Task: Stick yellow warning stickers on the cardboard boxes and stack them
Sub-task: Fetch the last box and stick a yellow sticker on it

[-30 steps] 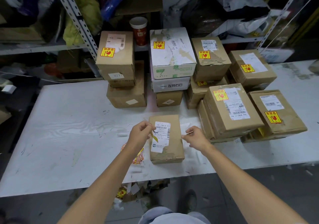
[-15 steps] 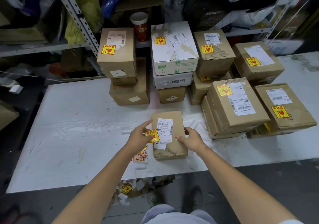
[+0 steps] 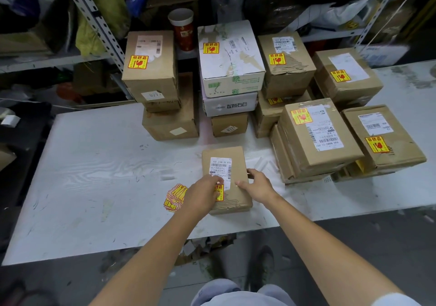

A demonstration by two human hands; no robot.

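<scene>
Pressing sticker [image 3: 219, 191] onto box [image 3: 237, 157], left hand [image 3: 203, 196].

Bare forearms run back from the left hand [image 3: 203, 196] and right hand [image 3: 258, 185], with a pale sleeve [image 3: 396, 300] at the right upper arm. Grey-blue cloth [image 3: 218, 292] covers the knees, near a dark shoe [image 3: 262, 264].

White scuffed table [image 3: 99, 159] standing on grey floor [image 3: 368, 232]; perforated metal shelving [image 3: 93, 19] rising far behind, bags [image 3: 103, 10] crowding its shelves
</scene>
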